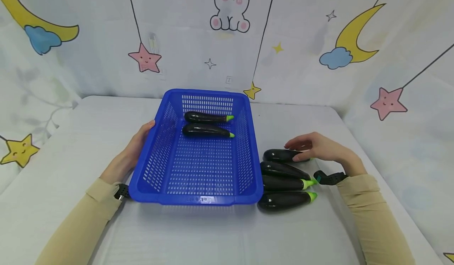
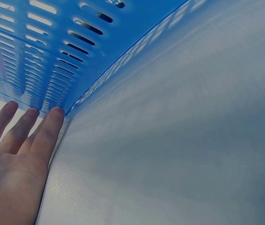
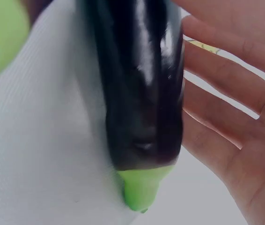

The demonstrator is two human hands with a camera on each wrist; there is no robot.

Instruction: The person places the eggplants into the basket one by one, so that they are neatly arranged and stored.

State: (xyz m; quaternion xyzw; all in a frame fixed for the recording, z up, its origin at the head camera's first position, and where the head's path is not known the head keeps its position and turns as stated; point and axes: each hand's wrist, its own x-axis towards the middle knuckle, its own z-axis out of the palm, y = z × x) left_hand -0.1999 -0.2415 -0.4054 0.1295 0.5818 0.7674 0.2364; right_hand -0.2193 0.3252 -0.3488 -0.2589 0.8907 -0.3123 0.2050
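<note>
My left hand (image 1: 136,144) is at the left side of a blue plastic basket (image 1: 258,178). In the left wrist view its fingers (image 2: 48,136) are extended, with the tips right at the slotted wall. Two dark eggplants lie at the basket's far end, an upper one (image 1: 203,117) and a lower one (image 1: 205,130). To the right of the basket, my right hand (image 1: 320,146) grips the farthest eggplant (image 1: 278,155) of a row, thumb on the near side and fingers over the far side. The right wrist view shows that eggplant (image 3: 142,93) with its green stem end close up.
Nearer me in the row lie three more eggplants, at the back (image 1: 283,170), in the middle (image 1: 281,183) and in front (image 1: 283,200), close against the basket's right side. A white cloth covers the table (image 1: 213,237). A printed curtain (image 1: 188,28) hangs behind it.
</note>
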